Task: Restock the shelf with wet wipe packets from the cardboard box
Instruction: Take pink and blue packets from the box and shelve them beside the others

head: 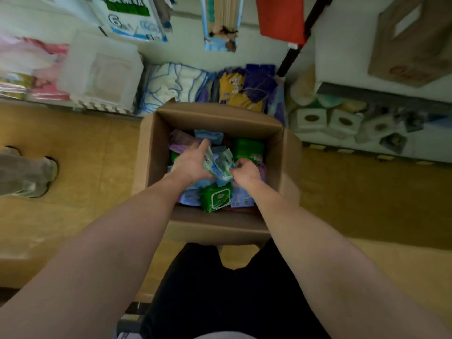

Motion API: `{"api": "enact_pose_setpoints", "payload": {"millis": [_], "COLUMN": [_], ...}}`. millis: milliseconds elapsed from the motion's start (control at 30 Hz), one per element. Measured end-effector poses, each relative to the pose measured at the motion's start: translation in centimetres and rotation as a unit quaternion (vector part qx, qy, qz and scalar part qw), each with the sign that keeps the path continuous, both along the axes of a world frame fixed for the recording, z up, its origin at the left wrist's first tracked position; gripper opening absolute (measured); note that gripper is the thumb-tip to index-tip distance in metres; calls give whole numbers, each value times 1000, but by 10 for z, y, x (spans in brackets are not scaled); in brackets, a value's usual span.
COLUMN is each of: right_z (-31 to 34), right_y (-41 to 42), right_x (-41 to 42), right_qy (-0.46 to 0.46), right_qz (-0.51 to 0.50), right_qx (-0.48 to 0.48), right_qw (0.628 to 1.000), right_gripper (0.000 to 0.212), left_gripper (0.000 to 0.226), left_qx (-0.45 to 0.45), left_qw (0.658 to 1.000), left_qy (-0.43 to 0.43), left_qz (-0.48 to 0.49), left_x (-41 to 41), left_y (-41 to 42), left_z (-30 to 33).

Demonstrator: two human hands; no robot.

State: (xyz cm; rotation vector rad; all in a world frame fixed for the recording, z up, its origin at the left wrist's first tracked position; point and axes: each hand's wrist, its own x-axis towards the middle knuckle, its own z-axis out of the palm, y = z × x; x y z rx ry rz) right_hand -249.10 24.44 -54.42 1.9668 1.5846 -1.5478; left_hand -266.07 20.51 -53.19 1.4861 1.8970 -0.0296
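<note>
An open cardboard box point(151, 152) stands on the floor in front of me, filled with several wet wipe packets in green, blue and purple. Both my hands are inside it. My left hand point(190, 163) grips a pale green and white packet point(211, 162) from the left. My right hand point(245, 171) pinches a second pale packet point(227, 161) beside it. A green packet point(216, 197) stands upright at the box's near side, and another green packet point(248, 146) lies at the far right. The shelf point(381, 94) rises behind the box.
Low shelves behind the box hold white tissue boxes point(311, 118), a bagged bundle of cloths point(171, 85) and purple-yellow packs point(244, 86). A brown carton point(413, 42) sits on the upper right shelf. Another person's shoes point(27, 172) stand at the left on the yellow floor.
</note>
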Motion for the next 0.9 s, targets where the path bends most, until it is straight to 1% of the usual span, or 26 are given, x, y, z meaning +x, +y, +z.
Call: {"api": "enact_pose_setpoints", "payload": {"millis": [33,67,167,200,233,300,400,433,467,533,600,633,700,767,900], "right_z": [10,21,49,58,66,82,107,115,123,138,151,158,173,189,225], "right_y": [1,4,16,20,23,30,40,44,46,55,62,68,78,93,124], "right_x": [4,9,27,34,40,53,78,89,101,126,154,168,199,234,302], "right_qy": [-5,-13,-25,-23,-19,2,40,50,58,72,80,80,77,94,79], "right_qz": [6,20,51,52,54,48,26,22,22,24,18,20,25,9,0], "right_qx": [13,26,65,69,75,74,69,70,76,106,128,137,150,158,206], "right_qw": [1000,999,996,996,996,996,997,996,995,991,988,987,985,983,975], "right_gripper": [11,13,13,14,15,16,9,6,8,20,35,39,40,35,33], "left_gripper": [104,103,89,83,70,37,25,23,22,20,15,14,20,24,18], "left_qx": [-6,-5,11,12,7,-2,14,22,32,57,66,68,66,69,113], "left_qw": [1000,1000,1000,1000,1000,1000,1000,1000,999,998,996,995,994,993,990], "left_qy": [9,8,-6,-7,-5,-3,-6,2,13,39,57,68,83,89,81], "left_qz": [-6,-7,0,-4,-7,-15,-11,-10,-12,-15,-11,-10,-8,-19,-20], "left_x": [6,12,34,41,48,61,82,91,100,122,149,165,196,231,296], "left_y": [2,4,11,14,17,23,30,30,31,36,43,47,57,71,108], "left_z": [7,13,34,41,50,70,97,105,111,125,141,149,164,182,216]}}
